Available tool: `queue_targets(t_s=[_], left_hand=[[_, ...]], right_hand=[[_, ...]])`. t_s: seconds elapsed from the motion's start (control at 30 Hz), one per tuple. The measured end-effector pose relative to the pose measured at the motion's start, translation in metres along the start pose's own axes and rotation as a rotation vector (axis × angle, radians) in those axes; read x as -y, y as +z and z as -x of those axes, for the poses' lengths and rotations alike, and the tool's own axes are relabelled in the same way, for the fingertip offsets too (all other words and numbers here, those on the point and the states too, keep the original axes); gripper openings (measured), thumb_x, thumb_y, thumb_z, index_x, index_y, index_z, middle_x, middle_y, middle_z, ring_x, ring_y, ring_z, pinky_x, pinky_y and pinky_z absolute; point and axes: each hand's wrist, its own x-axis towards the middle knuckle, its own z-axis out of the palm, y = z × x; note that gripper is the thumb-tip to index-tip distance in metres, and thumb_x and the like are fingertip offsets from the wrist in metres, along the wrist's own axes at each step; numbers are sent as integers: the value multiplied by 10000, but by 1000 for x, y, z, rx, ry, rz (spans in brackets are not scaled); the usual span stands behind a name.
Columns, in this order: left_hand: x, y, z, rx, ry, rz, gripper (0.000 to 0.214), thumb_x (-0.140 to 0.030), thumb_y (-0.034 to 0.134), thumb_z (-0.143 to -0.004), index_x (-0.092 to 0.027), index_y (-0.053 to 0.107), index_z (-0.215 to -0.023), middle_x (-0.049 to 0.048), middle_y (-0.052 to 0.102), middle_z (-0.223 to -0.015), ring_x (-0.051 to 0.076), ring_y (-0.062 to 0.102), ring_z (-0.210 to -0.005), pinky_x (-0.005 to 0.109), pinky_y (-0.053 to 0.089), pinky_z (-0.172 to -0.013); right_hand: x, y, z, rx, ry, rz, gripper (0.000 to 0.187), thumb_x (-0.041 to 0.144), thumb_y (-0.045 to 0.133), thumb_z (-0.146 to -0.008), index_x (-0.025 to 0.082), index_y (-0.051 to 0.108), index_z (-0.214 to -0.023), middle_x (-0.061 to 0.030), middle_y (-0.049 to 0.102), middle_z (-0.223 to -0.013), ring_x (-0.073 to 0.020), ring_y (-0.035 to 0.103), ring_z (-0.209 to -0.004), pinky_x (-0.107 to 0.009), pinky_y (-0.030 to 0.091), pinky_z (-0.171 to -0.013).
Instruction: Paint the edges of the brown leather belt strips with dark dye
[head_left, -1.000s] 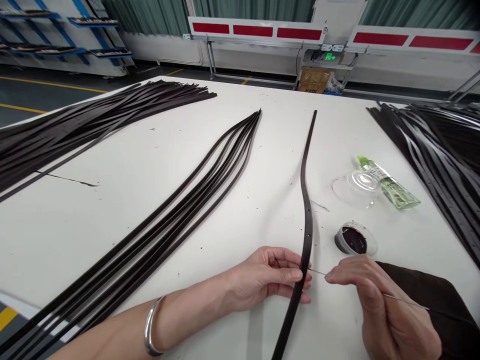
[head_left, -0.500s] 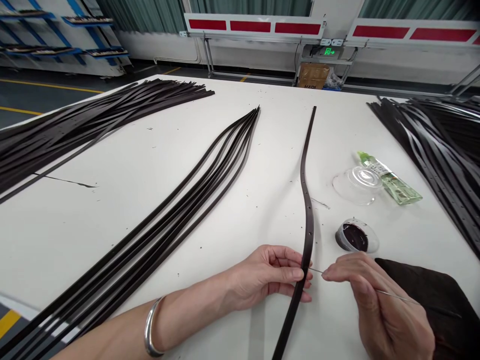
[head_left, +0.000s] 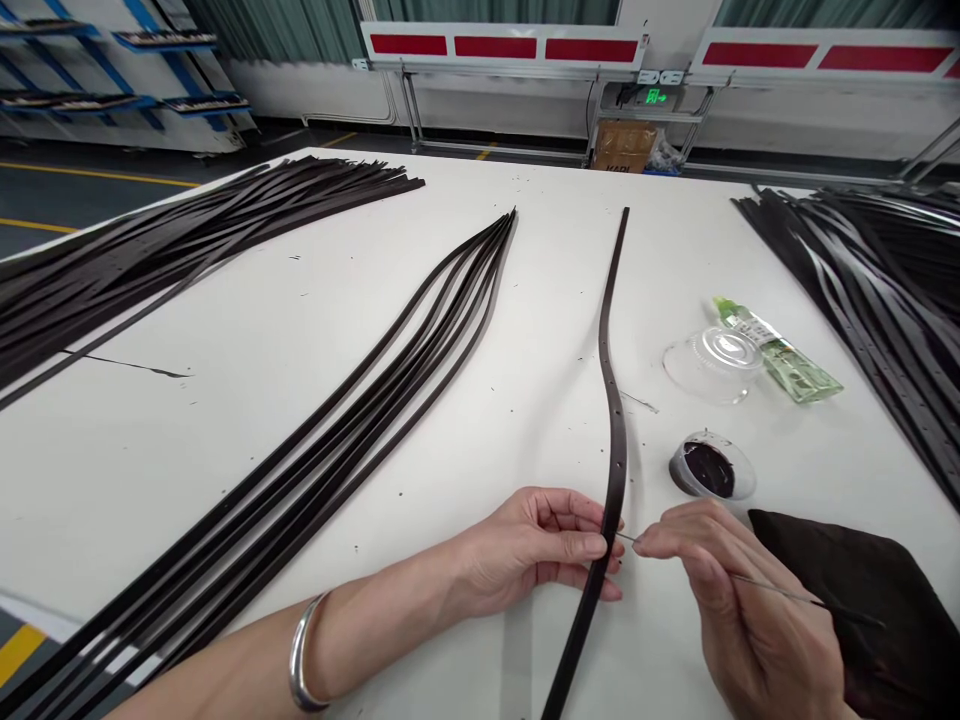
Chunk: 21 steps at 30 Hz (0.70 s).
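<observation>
Inching leftward since half a second ago, the right hand (head_left: pixel 742 610) brings the tip of a thin metal rod (head_left: pixel 772 592), gripped pen-fashion between thumb and fingers, closer against the right edge of a dark punched strap (head_left: pixel 611 400). The left hand (head_left: pixel 540 550), a silver bangle (head_left: pixel 300 650) on its wrist, is as it was, pinching the strap between thumb and fingertips at lower centre of the frame. From there the strap runs up the white table (head_left: pixel 300 330) towards its far edge. The small shift suggests fine work along the strap's edge is under way at the pinched stretch.

Just right of the strap stands a small cup of dark liquid (head_left: pixel 709 468), with a clear lid (head_left: pixel 712 362) and a green bottle (head_left: pixel 780 355) lying beyond it, and a dark cloth (head_left: pixel 847 590) at lower right. A fan of straps (head_left: pixel 360 420) crosses the middle, with heaps more at upper left (head_left: pixel 150 250) and far right (head_left: pixel 885 290). Behind are blue racks (head_left: pixel 112 60), red-and-white barriers (head_left: pixel 502 47) and a cardboard box (head_left: pixel 622 150).
</observation>
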Motion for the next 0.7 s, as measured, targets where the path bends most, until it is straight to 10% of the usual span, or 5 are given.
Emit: queue_targets(t_s=[0.7], left_hand=[[1, 0, 0, -14, -9, 11, 209, -168, 773, -766, -103, 671, -936, 81, 668, -867, 165, 645, -846, 387, 581, -810]], right_hand=[[4, 2, -3, -33, -46, 38, 272, -42, 404, -869, 130, 589, -971, -54, 665, -746, -146, 649, -760, -305, 526, -709]])
